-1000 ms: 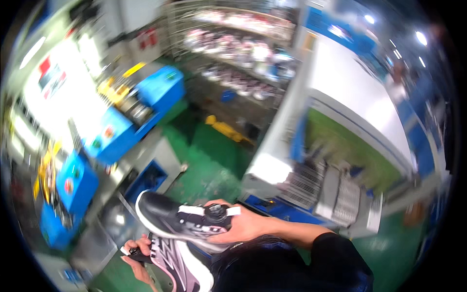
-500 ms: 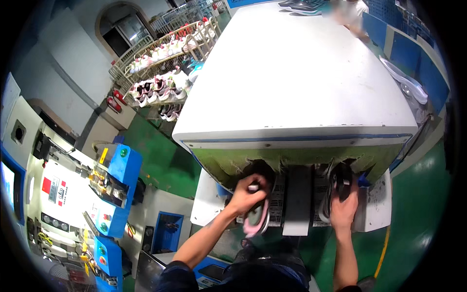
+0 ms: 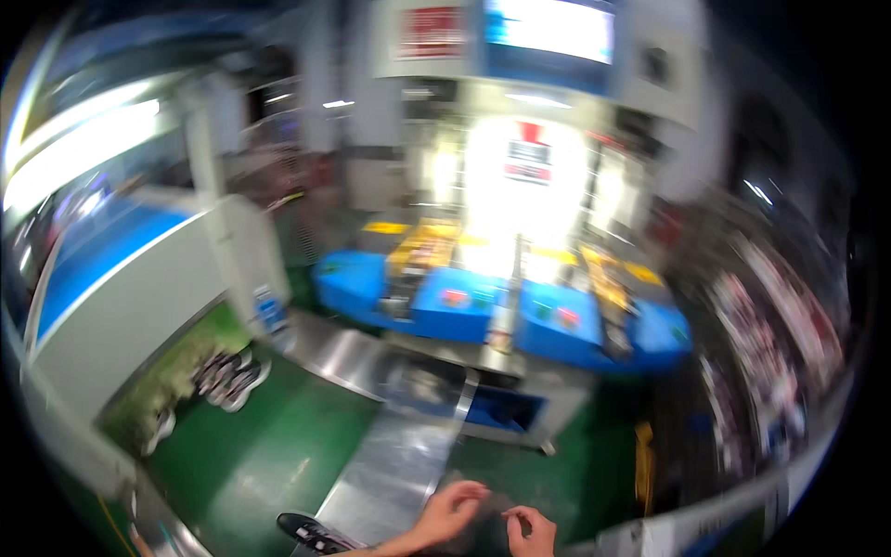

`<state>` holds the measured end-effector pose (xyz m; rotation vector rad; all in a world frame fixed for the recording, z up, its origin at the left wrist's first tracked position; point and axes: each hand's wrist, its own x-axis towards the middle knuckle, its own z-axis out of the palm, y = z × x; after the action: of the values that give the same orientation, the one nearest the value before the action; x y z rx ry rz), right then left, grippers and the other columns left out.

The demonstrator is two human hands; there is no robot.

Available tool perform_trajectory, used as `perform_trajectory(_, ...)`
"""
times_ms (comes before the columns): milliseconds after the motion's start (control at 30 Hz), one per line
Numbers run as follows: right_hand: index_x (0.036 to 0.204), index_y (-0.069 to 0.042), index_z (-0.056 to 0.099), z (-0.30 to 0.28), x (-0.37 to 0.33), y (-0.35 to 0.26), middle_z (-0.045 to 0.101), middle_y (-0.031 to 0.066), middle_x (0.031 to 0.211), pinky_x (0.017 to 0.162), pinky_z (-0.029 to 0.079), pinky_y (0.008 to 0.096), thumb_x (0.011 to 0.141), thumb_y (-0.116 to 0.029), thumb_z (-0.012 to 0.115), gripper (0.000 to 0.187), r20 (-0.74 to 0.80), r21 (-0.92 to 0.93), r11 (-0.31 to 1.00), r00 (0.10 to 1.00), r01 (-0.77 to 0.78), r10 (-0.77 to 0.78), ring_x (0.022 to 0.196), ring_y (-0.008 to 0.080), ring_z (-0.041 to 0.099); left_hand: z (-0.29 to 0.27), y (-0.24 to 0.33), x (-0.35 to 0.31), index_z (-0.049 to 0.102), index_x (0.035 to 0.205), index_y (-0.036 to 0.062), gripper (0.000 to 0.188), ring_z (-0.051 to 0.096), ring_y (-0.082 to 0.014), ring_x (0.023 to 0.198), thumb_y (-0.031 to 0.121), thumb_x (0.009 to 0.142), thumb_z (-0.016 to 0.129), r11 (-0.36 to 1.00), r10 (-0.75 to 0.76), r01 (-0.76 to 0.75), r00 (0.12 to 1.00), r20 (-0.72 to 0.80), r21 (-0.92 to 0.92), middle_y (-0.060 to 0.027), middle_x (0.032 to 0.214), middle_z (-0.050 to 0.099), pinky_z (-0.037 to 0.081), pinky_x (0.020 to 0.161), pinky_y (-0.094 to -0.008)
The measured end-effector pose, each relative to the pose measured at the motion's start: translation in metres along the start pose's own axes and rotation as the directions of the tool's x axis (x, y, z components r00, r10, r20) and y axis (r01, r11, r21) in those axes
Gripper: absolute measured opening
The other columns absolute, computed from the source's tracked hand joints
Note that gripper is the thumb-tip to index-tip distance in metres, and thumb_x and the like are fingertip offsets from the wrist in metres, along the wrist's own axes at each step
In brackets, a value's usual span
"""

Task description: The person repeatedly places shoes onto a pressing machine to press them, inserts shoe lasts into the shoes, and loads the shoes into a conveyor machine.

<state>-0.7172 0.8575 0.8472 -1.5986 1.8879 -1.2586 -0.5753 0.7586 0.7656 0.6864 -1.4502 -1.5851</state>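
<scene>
My left hand (image 3: 452,512) is low in the middle, its fingers and thumb apart with nothing between them. Just to its right is my right hand (image 3: 531,535), thumb and fingers loosely curved and apart, also holding nothing. The two hands face each other across a narrow gap. Beside my left forearm, at the lower edge, a dark shoe (image 3: 314,533) with pale markings lies on a metal slide (image 3: 390,473). The picture is smeared by motion, so fine detail is lost.
Ahead stands a lit machine with blue control housings (image 3: 459,302) and a bright screen (image 3: 549,28). Several shoes (image 3: 229,379) sit low at the left, under a conveyor with a blue belt (image 3: 111,255). A blurred rack of shoes (image 3: 761,362) runs along the right.
The view has swung left from the white-topped machine to the machine with blue housings. Both hands have let go of the shoes they held there and come close together.
</scene>
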Motion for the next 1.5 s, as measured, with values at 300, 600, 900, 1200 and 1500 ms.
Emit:
perform_trajectory(300, 0.114, 0.005, 0.046, 0.303, 0.156, -0.04, 0.067, 0.014, 0.091, 0.078, 0.051, 0.0291, 0.089, -0.008, 0.053, 0.029, 0.837, 0.166, 0.913, 0.436, 0.373, -0.33, 0.084, 0.0201, 0.066, -0.338, -0.094, -0.2, 0.051, 0.111, -0.0011, 0.034, 0.049, -0.0335, 0.11, 0.006, 0.078, 0.055, 0.795, 0.369, 0.569, -0.181, -0.911, 0.209, -0.0191, 0.113, 0.054, 0.036, 0.097, -0.043)
perform_trajectory(600, 0.105, -0.001, 0.051, 0.716, 0.097, -0.254, 0.053, 0.0187, 0.097, 0.072, 0.048, 0.0411, 0.077, -0.036, 0.068, 0.049, 0.635, 0.628, -0.058, -0.554, 0.776, -0.538, 0.082, 0.0353, 0.056, -0.343, -0.127, -0.301, 0.051, 0.115, -0.0014, 0.046, 0.039, -0.0352, 0.124, 0.02, 0.076, 0.061, 0.379, 0.337, 0.925, -0.125, -0.933, 0.013, -0.0197, 0.131, 0.044, 0.029, 0.104, -0.0485)
perform_trajectory(900, 0.071, 0.002, 0.064, 0.874, 0.008, -0.263, 0.063, 0.0243, 0.078, 0.07, 0.051, 0.0394, 0.072, -0.063, 0.062, 0.065, 0.818, 0.327, 0.015, -0.276, 0.945, -0.505, 0.079, 0.0328, 0.064, -0.295, -0.18, -0.317, 0.055, 0.114, 0.0017, 0.043, 0.044, -0.0341, 0.121, 0.019, 0.075, 0.062, 0.445, 0.304, 0.893, -0.083, -0.949, 0.065, -0.0176, 0.13, 0.047, 0.033, 0.101, -0.0491)
perform_trajectory(1200, 0.107, 0.004, 0.06, 0.418, 0.053, 0.07, 0.063, 0.0221, 0.096, 0.083, 0.045, 0.037, 0.086, -0.049, 0.053, 0.057, 0.959, -0.266, 0.832, 0.219, 0.487, 0.178, 0.089, 0.0289, 0.06, -0.25, -0.196, -0.344, 0.052, 0.116, -0.0004, 0.044, 0.04, -0.0353, 0.124, 0.016, 0.077, 0.061, 0.437, 0.447, 0.897, -0.147, -0.883, 0.071, -0.0184, 0.132, 0.045, 0.029, 0.104, -0.0478)
perform_trajectory(1500, 0.087, 0.003, 0.065, 0.133, 0.098, -0.003, 0.065, 0.0121, 0.067, 0.058, 0.047, 0.0301, 0.071, -0.046, 0.073, 0.053, 0.691, -0.015, 0.989, 0.713, -0.147, 0.116, 0.062, 0.0112, 0.058, -0.167, 0.008, -0.145, 0.011, 0.143, 0.0044, 0.082, 0.033, -0.0256, 0.131, 0.011, 0.078, 0.061, 0.954, 0.123, -0.292, 0.583, -0.803, -0.066, -0.0147, 0.14, 0.036, 0.027, 0.107, -0.0378)
